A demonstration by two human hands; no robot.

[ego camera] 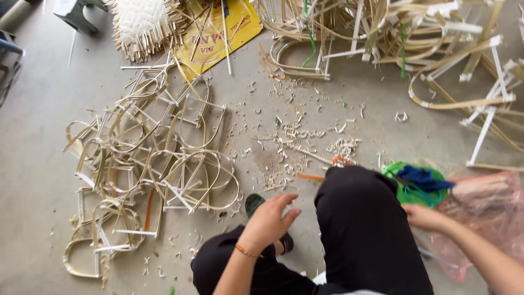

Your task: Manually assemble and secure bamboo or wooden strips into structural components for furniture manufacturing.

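Your left hand (268,221) is hovering open and empty, fingers loosely curled, over the left knee, while your right hand (423,217) is reaching right to the green bowl (406,188) just beyond it, grip hidden, so right is nearer.

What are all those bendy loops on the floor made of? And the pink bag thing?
The bent loops look like split bamboo or rattan: pale tan, matte strips curved into hoops, with pale shavings scattered nearby. The pink bag by the right hand seems thin plastic: see-through, shiny and wrinkled. The floor looks like grey, dull concrete.
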